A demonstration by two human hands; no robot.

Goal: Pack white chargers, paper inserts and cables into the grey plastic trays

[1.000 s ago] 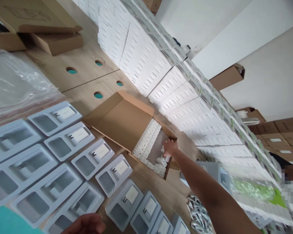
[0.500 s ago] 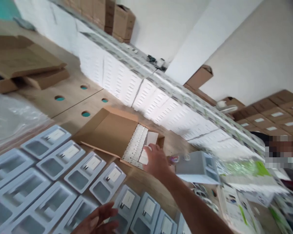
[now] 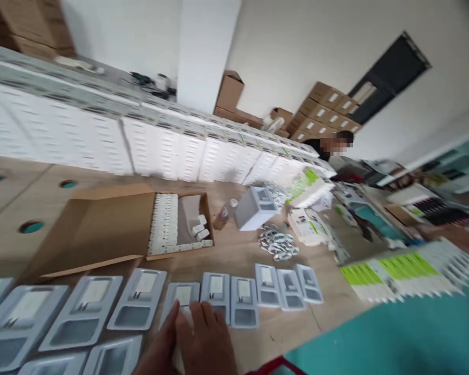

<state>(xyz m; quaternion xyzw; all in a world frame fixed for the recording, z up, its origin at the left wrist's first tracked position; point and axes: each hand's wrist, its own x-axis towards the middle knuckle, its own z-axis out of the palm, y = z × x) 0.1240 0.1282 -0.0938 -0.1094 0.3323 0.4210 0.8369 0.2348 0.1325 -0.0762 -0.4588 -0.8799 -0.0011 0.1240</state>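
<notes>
My left hand (image 3: 160, 346) and my right hand (image 3: 209, 338) are together at the bottom edge, over a grey plastic tray (image 3: 183, 296) in a row of such trays (image 3: 143, 299), each with a white charger in it. The right hand's fingers lie on that tray. A small white piece (image 3: 177, 359) shows between the two hands, seemingly in the right hand; blur hides the grip. Behind the row lies an open cardboard box (image 3: 109, 224) with white chargers (image 3: 164, 221) packed inside.
A long wall of stacked white boxes (image 3: 140, 148) runs along the table's far side. Right of the cardboard box are a small bottle (image 3: 223, 212), a stack of grey trays (image 3: 254, 208), a pile of white cables (image 3: 277, 244) and green-white packages (image 3: 406, 265). A person (image 3: 334, 146) sits at the far end.
My right hand has come back from the cardboard box to the near trays beside my left hand. The view has swung to the right along the table.
</notes>
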